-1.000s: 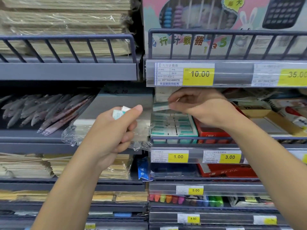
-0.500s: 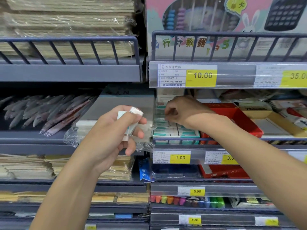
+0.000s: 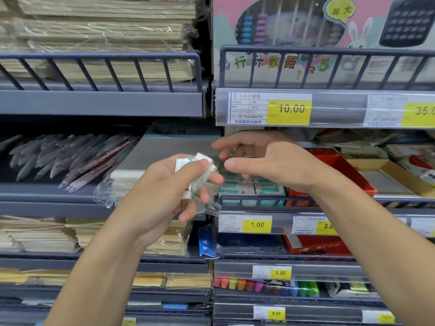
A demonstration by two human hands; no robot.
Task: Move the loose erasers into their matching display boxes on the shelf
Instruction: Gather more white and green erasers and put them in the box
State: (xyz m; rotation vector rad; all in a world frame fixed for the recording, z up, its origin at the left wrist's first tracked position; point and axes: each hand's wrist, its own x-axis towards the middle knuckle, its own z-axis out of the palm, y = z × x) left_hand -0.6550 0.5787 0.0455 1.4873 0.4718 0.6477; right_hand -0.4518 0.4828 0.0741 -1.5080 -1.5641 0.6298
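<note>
Grey metal shelving [image 3: 101,103] with railed fronts fills the frame, tiers stepping down past yellow price tags. At 1 o'clock stands a glossy pink cardboard abacus box [image 3: 306,31]; at 11 o'clock, flat stacks of tan paper [image 3: 98,36] wrapped in crinkled clear film. At 9 o'clock lies a heap of slim, pointed pens [image 3: 66,158]. At 3 o'clock a red cardboard tray [image 3: 348,175] tilts beside the green-and-white display box [image 3: 251,191], whose small rectangular packs sit in tidy rows behind the rail, just right of centre.

Two bare forearms rise from 6 o'clock. The left hand [image 3: 164,194], near centre, grips a small bundle of loose erasers [image 3: 200,172], white blocks in teal-printed sleeves, with the thumb pressed across the top and the fingers curled underneath. The right hand [image 3: 266,161] hovers just beside them toward 3 o'clock and above the display box, palm turned inward, fingers spread and gently bent, holding nothing. Its thumb tip lies close to the erasers, apart from them.
</note>
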